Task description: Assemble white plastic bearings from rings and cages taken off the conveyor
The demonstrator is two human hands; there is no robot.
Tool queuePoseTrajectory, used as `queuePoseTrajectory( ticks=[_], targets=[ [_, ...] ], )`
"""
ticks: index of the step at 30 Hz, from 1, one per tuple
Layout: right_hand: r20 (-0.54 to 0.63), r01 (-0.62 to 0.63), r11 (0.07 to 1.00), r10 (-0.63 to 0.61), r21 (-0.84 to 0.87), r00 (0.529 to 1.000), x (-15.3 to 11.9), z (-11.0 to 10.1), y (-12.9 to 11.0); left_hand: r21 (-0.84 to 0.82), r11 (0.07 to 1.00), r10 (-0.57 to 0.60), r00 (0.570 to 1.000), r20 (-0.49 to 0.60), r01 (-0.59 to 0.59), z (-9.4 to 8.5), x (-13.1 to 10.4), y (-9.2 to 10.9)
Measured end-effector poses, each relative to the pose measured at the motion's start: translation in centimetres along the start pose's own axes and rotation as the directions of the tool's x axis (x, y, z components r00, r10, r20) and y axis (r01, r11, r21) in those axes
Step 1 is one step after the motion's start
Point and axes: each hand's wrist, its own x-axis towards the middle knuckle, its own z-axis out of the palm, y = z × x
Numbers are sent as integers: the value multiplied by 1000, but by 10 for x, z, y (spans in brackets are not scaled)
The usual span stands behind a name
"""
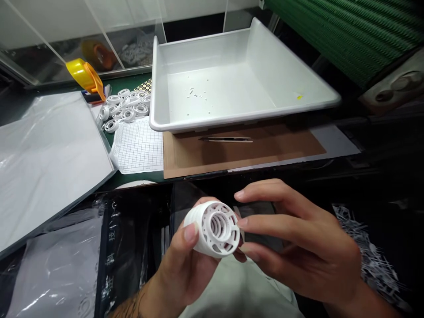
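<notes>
A short stack of round white plastic rings (pixel 212 229), with slots around the rim and a hole through the centre, is in my left hand (pixel 185 260). The thumb presses on its near side and the fingers wrap behind it. The slotted face is turned up and to the right. My right hand (pixel 298 234) is at the right side of the stack, its fingers apart. The index finger is raised, and another fingertip touches or nearly touches the stack's right rim. The lower fingertips of that hand are partly hidden.
Beyond the hands stands a white tray (pixel 212 119) with small scraps. A pen (pixel 227 139) lies on brown cardboard (pixel 185 154). More white rings (pixel 128 115), a tape dispenser (pixel 86 77) and plastic sheets (pixel 49 163) are left. White scraps (pixel 371 256) lie right.
</notes>
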Motion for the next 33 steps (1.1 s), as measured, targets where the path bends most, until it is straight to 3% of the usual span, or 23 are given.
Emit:
queuePoseTrajectory(
  ticks=[10, 17, 20, 23, 25, 28, 33],
  targets=[
    [59, 25, 998, -22, -58, 998, -7, -4, -4, 39, 999, -1, 997, 75, -2, -3, -1, 0],
    [128, -27, 996, 16, 80, 992, -7, 4, -5, 108, 994, 33, 999, 17, -34, -1, -2, -6],
    [38, -151, 932, 146, 329, 988, -9, 3, -3, 73, 995, 63, 998, -3, -63, 0, -6, -8],
    [-75, -263, 814, 349, 518, 934, -14, 5, -2, 27, 996, 81, 996, -23, -81, 4, -13, -10],
    [-74, -300, 753, 419, 586, 905, -18, 8, -3, 23, 995, 97, 995, -28, -96, 8, -18, -12],
    [-39, -328, 708, 448, 626, 893, -25, 9, -8, 31, 992, 125, 991, -40, -123, 13, -26, -18],
    [-14, -338, 735, 426, 588, 904, -32, 4, -16, 80, 984, 159, 987, -19, -157, 17, -38, -28]
  ],
)
